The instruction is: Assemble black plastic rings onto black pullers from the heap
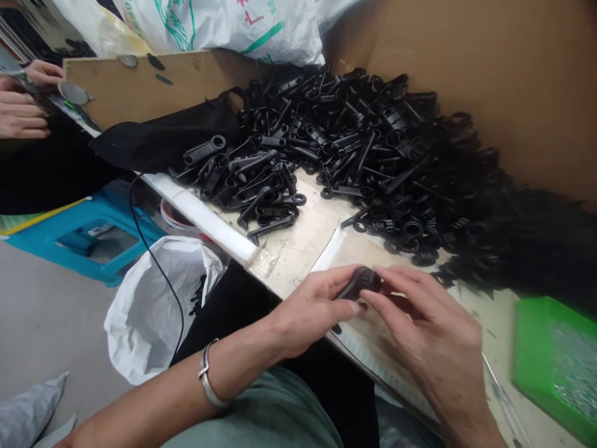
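Note:
My left hand [313, 306] and my right hand [426, 330] meet over the near edge of the worktable [298, 249]. Between their fingertips they pinch one small black plastic part [360, 283], my left hand gripping its stem, my right fingers on its round head. Just beyond lies a big heap of the same black plastic parts [354, 143], long stems with ring ends, and a spread of black ring pieces [410, 233] to the right.
A green tray [536, 348] of small shiny bits sits at the right. A white bag [153, 305] hangs open below the table edge. Cardboard walls [489, 74] back the heap. Another person's hands [23, 99] work at the far left. A blue stool [93, 236] stands below.

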### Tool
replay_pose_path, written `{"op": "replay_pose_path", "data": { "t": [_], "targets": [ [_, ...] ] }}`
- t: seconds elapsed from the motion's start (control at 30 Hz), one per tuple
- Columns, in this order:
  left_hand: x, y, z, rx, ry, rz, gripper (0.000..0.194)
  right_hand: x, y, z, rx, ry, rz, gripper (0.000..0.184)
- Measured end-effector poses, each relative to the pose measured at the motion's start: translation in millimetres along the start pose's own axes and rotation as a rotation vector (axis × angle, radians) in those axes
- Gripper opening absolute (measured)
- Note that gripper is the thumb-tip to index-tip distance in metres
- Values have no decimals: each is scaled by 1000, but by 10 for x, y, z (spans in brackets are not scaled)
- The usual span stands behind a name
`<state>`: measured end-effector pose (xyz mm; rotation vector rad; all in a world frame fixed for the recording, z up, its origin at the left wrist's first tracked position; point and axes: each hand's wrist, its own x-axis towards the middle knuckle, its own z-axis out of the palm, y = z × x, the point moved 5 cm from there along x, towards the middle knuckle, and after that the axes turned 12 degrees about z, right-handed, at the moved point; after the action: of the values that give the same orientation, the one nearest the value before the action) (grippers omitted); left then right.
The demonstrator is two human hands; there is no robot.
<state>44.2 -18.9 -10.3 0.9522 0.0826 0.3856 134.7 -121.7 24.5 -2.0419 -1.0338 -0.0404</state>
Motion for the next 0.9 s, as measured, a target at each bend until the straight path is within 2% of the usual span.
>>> {"op": "replay_pose_path", "data": {
  "t": [0.23, 0.37, 0.5, 0.57, 0.67, 0.77, 0.9],
  "targets": [
    [-69, 88, -8, 414, -82, 92, 41, -16, 13, -28, -5, 10, 11, 13],
    [-113, 146, -1, 677, -152, 146, 52, -59, -100, -30, -109, 29, -112, 13],
    [-161, 195, 25, 866, -178, 188, 59, -110, -141, 12, -158, 51, -208, 21],
    [-168, 193, 36, 856, -161, 216, 58, -132, -119, 22, -148, 98, -212, 24],
    [-148, 147, 25, 665, -100, 243, 50, -150, -95, 13, -132, 189, -225, 31],
    [-123, 83, -6, 486, -21, 184, 38, -153, -169, 13, -214, 210, -343, 32],
    [-146, 140, 50, 594, -35, 181, 37, -141, -302, -14, -315, 158, -477, 31]
  ]
}}
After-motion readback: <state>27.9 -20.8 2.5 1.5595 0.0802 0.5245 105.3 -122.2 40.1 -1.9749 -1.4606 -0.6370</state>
